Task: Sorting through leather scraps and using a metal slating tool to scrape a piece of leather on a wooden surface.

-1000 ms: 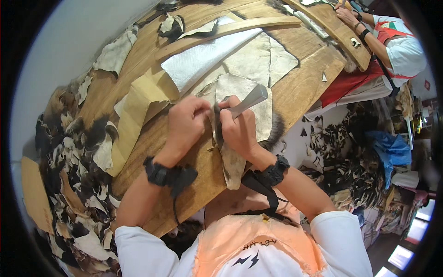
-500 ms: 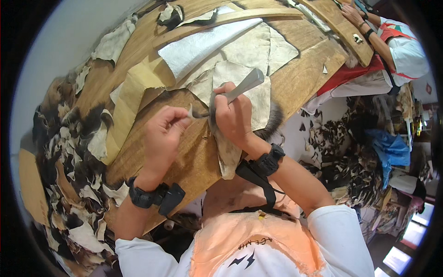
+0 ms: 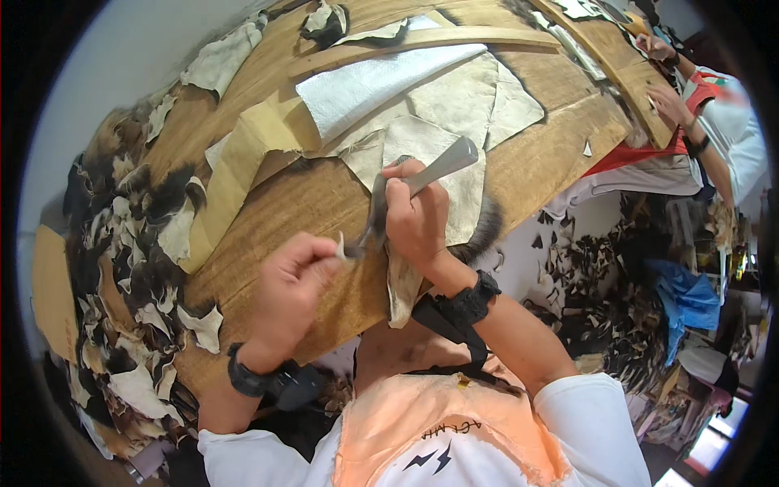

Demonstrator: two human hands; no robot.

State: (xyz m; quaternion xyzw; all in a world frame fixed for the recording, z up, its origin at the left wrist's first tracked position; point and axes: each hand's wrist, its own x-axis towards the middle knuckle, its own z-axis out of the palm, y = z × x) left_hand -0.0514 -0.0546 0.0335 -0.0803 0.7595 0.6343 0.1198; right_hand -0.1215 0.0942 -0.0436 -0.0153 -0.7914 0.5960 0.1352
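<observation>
My right hand [image 3: 418,215] grips a silver metal knife [image 3: 454,158] by its flat, flared handle, which slants up to the right; its blade end is hidden by my fingers. That hand rests on a pale fur pelt [image 3: 466,203], skin side up, with dark hair showing along its right edge. Left of it, my left hand [image 3: 288,284] is closed, pinching a small fur scrap [image 3: 349,249], white on one side and dark-haired. Whether the scrap is still joined to the pelt I cannot tell.
On the wooden table [image 3: 316,199] lie tan paper [image 3: 231,183], white sheeting [image 3: 365,85] and a long wooden strip [image 3: 438,36]. Fur scraps [image 3: 134,308] heap up at the left; more cover the floor at right. A co-worker [image 3: 722,122] stands at the far right.
My left hand has drawn the scrap toward me, away from the far side. My right hand keeps its hold on the knife. The view has shifted slightly; the co-worker's hands are farther apart.
</observation>
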